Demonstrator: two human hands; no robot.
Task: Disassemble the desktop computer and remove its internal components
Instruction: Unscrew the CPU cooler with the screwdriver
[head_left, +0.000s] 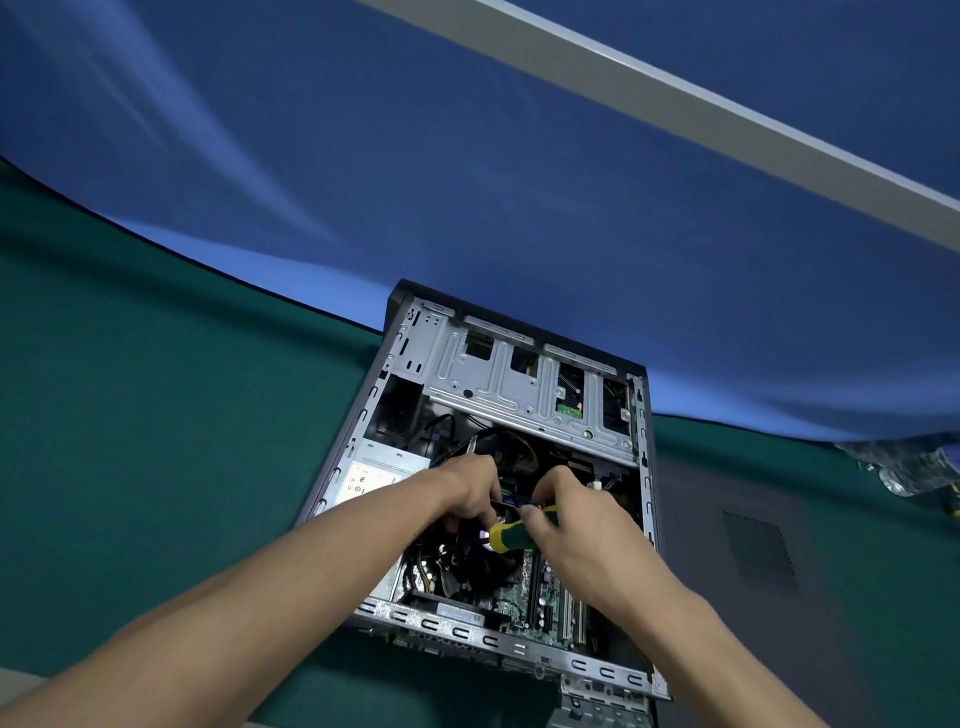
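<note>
Both hands work inside an open grey metal desktop computer case (519, 415) lying on its side on a green table cloth (130, 415).

The right hand (576, 514) curls its fingers around a screwdriver with a green and yellow handle (511, 535), which lies tilted over the case's middle. The left hand (467, 488) reaches in just beside it, fingers bent and pinching a small dark part I cannot identify. A silver drive cage (519, 384) fills the far end, a green motherboard (540, 597) the near end. A grey vented side panel (753, 545) lies right of the case, before a blue backdrop (467, 156).
</note>
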